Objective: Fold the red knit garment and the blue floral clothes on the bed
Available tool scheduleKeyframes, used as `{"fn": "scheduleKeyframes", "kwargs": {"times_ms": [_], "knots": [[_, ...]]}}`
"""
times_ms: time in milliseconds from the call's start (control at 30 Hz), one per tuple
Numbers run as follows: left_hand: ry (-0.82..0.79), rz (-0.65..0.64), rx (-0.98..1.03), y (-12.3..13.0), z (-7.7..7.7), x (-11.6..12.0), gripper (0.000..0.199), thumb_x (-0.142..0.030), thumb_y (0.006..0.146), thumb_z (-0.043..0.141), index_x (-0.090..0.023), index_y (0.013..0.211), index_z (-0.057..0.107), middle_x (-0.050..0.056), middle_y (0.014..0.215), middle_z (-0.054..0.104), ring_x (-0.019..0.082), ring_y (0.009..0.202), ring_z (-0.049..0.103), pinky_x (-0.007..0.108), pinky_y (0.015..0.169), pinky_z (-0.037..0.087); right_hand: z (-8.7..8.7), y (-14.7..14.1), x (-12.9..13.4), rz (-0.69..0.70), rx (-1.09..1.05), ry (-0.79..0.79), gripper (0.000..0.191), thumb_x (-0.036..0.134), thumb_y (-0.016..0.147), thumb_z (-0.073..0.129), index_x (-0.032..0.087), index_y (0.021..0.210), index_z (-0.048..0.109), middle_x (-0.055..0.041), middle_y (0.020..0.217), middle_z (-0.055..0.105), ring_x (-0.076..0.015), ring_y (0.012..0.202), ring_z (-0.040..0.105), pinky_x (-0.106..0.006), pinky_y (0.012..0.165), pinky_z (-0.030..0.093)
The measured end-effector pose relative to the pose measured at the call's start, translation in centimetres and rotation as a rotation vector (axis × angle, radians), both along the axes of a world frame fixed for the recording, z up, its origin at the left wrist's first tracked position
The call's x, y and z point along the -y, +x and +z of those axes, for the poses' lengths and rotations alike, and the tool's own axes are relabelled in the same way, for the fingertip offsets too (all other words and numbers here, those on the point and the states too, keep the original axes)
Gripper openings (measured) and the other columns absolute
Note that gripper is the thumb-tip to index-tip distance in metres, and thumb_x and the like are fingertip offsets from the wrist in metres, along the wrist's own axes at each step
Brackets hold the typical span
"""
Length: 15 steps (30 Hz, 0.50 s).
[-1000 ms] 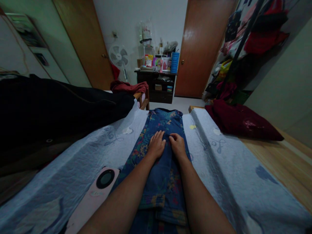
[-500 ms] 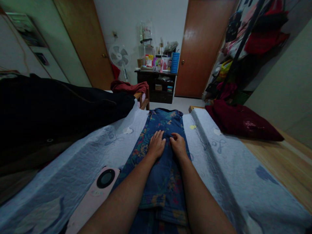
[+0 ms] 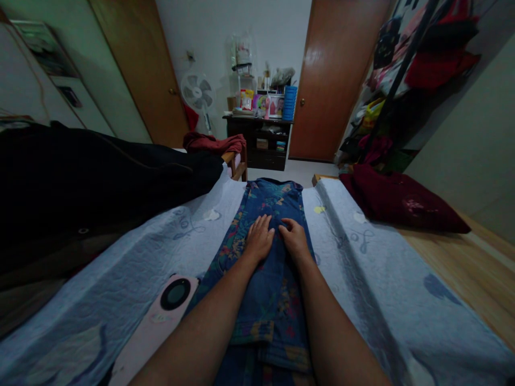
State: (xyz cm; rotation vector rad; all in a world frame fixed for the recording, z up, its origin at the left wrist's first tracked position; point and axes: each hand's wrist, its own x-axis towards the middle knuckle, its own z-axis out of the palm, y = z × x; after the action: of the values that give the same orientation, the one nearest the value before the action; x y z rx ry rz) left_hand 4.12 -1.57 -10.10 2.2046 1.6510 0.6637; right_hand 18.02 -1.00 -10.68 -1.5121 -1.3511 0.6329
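Blue floral trousers [image 3: 267, 300] lie lengthwise on the pale bed cover [image 3: 341, 300], dark edge at the far end and hems nearest me, with more of the same cloth beneath. My left hand [image 3: 260, 238] rests flat on their middle, fingers stretched forward and slightly spread. Just beside it, my right hand [image 3: 295, 238] touches the cloth on its right half, fingers curled in towards the thumb. Its fingertips seem to pinch the fabric, though what lies under them is partly hidden. A pink phone [image 3: 155, 321] with a round black ring lies left of my left forearm.
Dark clothing [image 3: 100, 182] is heaped along the left side. A folded maroon garment [image 3: 398, 201] sits at the right, by a wooden board [image 3: 454, 252]. Beyond the bed stand a chair with a red cloth [image 3: 213, 143], a fan [image 3: 197, 92] and a dark cabinet [image 3: 237, 142].
Almost nothing differs. Both hands stay at the same spot on the trousers; my right fingers have shifted very slightly to the left.
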Motion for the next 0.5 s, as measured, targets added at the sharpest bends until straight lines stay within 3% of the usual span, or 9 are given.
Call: {"fn": "scheduleKeyframes", "kwargs": {"times_ms": [167,300,500], "knots": [[0.016,-0.005,0.016,0.01,-0.03,-0.02,0.053,-0.029,0.097,0.033,-0.011,0.146,0.036,0.011,0.155,0.033,0.022,0.145,0.023,0.038,0.119,0.019,0.43,-0.23,0.4,-0.044,0.157,0.038,0.032,0.028,0.076,0.058,0.015,0.103,0.069,-0.0071,0.095,0.071,-0.0192,0.082,0.062,-0.031,0.081,0.048],[0.029,-0.003,0.023,0.0,-0.31,-0.14,0.052,-0.029,0.097,0.034,-0.013,0.146,0.035,0.01,0.155,0.033,0.021,0.145,0.023,0.039,0.119,0.019,0.41,-0.42,0.51,-0.083,0.238,0.009,0.035,0.025,0.079,0.057,0.013,0.11,0.067,-0.0101,0.101,0.071,-0.0211,0.089,0.064,-0.032,0.085,0.047],[0.038,-0.001,0.033,-0.06,-0.58,-0.26,0.053,-0.029,0.096,0.035,-0.012,0.146,0.036,0.011,0.155,0.033,0.022,0.145,0.024,0.04,0.119,0.021,0.33,-0.5,0.52,-0.11,0.328,-0.025,0.028,0.023,0.082,0.055,0.013,0.103,0.07,-0.0117,0.104,0.071,-0.0228,0.099,0.063,-0.032,0.092,0.044]]}}
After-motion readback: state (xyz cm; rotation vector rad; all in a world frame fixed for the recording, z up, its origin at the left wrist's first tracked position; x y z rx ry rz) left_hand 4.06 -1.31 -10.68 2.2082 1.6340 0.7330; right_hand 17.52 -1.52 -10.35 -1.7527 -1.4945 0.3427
